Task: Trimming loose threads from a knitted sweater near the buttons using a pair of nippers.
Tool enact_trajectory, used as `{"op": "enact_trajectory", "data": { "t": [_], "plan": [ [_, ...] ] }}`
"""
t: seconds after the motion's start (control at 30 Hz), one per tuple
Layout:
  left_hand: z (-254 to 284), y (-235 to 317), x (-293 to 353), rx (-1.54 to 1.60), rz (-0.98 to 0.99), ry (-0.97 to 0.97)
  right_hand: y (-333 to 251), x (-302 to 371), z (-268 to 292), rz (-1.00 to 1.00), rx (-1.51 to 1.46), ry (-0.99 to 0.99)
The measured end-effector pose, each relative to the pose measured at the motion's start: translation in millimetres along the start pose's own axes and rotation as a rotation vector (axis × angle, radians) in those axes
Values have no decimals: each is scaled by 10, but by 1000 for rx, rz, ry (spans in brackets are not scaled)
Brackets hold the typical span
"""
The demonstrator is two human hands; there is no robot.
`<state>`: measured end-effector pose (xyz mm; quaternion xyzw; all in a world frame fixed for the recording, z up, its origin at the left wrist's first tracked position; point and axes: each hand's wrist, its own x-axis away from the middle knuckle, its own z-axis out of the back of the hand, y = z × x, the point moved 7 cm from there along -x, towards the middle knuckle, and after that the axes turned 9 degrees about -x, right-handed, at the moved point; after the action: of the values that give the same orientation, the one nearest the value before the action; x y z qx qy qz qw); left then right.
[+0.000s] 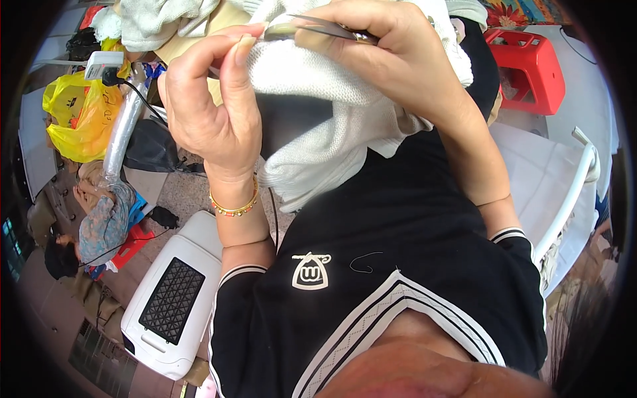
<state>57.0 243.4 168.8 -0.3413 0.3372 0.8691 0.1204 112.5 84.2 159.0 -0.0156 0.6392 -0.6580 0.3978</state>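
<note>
My left hand is raised at the upper middle, thumb and forefinger pinched together. What lies between its fingertips, if anything, is too small to make out. Close beside it, my right hand grips dark metal thread snips, their blades pointing left toward the left fingertips. Below and behind both hands, a white knitted garment is draped over my lap in folds.
More pale knitwear is heaped at the upper left. A yellow plastic bag, a white power adapter with a black cord and a white appliance are on the left. A red stool stands at right; another person sits far left.
</note>
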Motion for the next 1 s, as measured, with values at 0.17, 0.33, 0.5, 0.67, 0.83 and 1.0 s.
{"op": "enact_trajectory", "data": {
  "t": [0.17, 0.33, 0.5, 0.67, 0.83, 1.0],
  "plan": [
    [-41, -116, -10, 104, 26, 174, -252, -14, 24, 194, 79, -25],
    [-19, -192, 15, 79, 66, 211, -427, -54, 179, -295, 221, 6],
    [-87, -182, -35, 68, 35, 159, -598, -72, 140, -322, 459, -64],
    [-106, -112, -64, 30, -11, 59, -655, -105, 105, -304, 561, -56],
    [-67, -126, -94, 172, 11, 86, -686, -130, 91, -326, 562, -39],
    [-95, -128, -133, 60, 62, -10, -666, -148, 130, -288, 571, -10]
  ]
}}
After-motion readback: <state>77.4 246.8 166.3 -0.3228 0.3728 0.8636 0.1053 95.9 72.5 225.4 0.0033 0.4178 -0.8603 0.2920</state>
